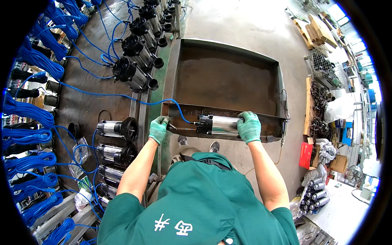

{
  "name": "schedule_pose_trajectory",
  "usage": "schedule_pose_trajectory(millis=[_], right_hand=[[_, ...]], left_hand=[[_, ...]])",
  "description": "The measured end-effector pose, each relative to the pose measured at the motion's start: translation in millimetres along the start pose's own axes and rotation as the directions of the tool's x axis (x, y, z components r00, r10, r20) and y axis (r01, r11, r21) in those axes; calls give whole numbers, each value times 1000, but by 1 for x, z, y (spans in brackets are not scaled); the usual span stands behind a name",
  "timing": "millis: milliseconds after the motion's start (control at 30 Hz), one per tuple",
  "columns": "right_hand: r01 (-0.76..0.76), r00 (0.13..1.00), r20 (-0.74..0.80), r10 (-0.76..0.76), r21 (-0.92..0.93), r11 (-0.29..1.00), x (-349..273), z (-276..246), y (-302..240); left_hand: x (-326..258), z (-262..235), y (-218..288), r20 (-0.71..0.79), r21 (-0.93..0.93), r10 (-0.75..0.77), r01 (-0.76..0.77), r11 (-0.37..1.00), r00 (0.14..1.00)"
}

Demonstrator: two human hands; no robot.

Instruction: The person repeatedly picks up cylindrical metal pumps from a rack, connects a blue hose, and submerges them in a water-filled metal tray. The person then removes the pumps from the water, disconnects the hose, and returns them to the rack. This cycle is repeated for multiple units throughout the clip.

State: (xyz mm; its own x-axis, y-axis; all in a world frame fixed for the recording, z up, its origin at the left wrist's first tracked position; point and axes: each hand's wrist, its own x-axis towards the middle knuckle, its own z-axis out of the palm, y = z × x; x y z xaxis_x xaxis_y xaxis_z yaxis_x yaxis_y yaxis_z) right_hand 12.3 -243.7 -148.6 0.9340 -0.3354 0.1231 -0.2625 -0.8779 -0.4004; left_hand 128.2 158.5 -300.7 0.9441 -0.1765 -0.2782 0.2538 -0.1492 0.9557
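A silver submersible pump [223, 125] with a black end lies on its side across the near part of a metal tank, a blue cable [163, 101] running from its left end. My right hand [249, 127], in a green glove, is wrapped over the pump's right end. At the left, my gloved left hand [159, 129] is closed around a slim tool, which looks like a screwdriver [173, 127]. The tool's thin shaft points right, toward the pump's cable end. Whether its tip touches the pump is too small to tell.
The rusty tank [228, 73] holds brownish liquid beyond a metal crossbar [228, 110]. On the left bench [87, 98], upright pumps [132, 73] stand in a row and others [112, 128] lie nearer. Coiled blue cables [30, 108] hang far left. Cartons and wire baskets [324, 65] line the right.
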Motion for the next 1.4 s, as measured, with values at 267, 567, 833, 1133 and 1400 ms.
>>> schedule_pose_trajectory(millis=[267,567,833,1133,1400], right_hand=[[-19,1000,6,19,-6,1000,-3,-3,1],[-16,1000,7,16,-2,1000,-2,0,3],[-23,1000,-15,24,30,999,-2,0,3],[-311,942,42,332,476,823,10,-48,116],[8,793,610,-13,10,1000,-28,-23,170]], left_hand=[[10,12,41,-164,240,170,-128,962,972],[26,38,70,-9,713,298,-203,671,955],[21,3,50,-122,458,239,-159,875,963],[-57,88,126,295,572,296,-416,707,908],[-74,143,149,430,856,146,-454,246,891]])
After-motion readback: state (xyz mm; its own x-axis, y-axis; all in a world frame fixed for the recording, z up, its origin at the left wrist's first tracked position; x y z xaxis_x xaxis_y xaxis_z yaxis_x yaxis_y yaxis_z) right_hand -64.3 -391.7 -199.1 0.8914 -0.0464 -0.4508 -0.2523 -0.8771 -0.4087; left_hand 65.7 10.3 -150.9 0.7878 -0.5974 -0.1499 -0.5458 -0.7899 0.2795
